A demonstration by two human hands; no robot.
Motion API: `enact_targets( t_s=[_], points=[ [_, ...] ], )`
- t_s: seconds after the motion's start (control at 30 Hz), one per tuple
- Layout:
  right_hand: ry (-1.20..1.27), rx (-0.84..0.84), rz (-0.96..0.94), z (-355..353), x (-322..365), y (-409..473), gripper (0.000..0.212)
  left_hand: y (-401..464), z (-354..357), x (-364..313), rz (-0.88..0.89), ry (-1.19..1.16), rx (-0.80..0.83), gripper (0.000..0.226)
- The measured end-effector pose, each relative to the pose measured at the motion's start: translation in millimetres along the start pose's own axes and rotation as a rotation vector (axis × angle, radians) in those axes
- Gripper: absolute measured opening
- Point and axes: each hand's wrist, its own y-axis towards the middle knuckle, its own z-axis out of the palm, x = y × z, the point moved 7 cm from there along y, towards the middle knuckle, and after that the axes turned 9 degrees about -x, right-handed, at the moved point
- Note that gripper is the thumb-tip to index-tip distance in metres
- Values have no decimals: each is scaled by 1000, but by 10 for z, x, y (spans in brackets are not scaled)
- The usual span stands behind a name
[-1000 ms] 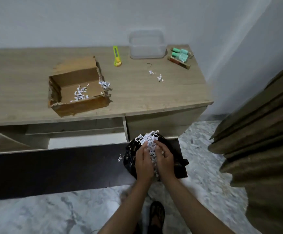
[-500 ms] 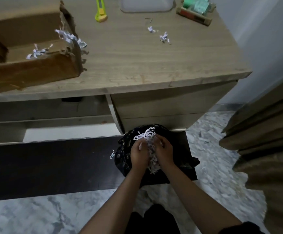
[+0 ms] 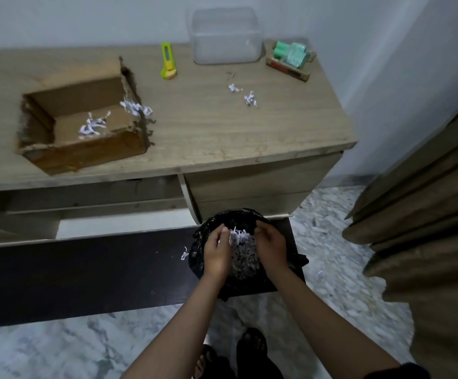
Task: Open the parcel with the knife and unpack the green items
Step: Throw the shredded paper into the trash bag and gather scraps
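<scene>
The opened cardboard parcel (image 3: 86, 154) stands on the left of the wooden desk (image 3: 222, 138), with a few white paper shreds left inside. A yellow-green knife (image 3: 167, 61) lies behind it. The green items (image 3: 290, 53) are stacked at the desk's back right corner. Below the desk edge, my left hand (image 3: 217, 253) and my right hand (image 3: 270, 247) hover a little apart over a black bag (image 3: 222, 220). A clump of shredded paper (image 3: 243, 250) sits between them in the bag's mouth. Neither hand grips anything.
A clear plastic container (image 3: 225, 36) stands at the back of the desk, with loose shreds (image 3: 245, 95) in front of it. The bag rests on a dark low board (image 3: 86, 269). A brown curtain (image 3: 427, 214) hangs at the right. My feet are below on the marble floor.
My hands, pressed together around the shredded paper before, have parted and let it drop into the black bag. The camera has tilted up and shows more of the desk.
</scene>
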Motion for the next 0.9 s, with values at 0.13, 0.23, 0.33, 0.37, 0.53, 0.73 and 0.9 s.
enact_targets(
  t_s=[0.13, 0.23, 0.33, 0.37, 0.53, 0.73, 0.9],
  points=[
    [-6, 0, -73, -120, 496, -336, 25, -250, -149, -483, 2, -87, 39, 29],
    [-4, 12, -129, -175, 869, -546, 25, -400, -211, -873, 48, -89, 104, 29],
    [28, 47, -185, -199, 1233, -691, 25, -526, -245, -1269, 133, -61, 177, 24],
    [47, 51, -201, -204, 1344, -715, 25, -557, -254, -1398, 158, -66, 192, 23],
    [106, 78, -281, -167, 1890, -776, 19, -644, -245, -1944, 194, -129, 266, 31],
    [45, 124, -388, -81, 2304, -680, 18, -665, -10, -2418, 232, -208, 342, 29],
    [50, 81, -434, -57, 2714, -254, 25, -379, 207, -2841, 349, -123, 305, 36]
  ],
)
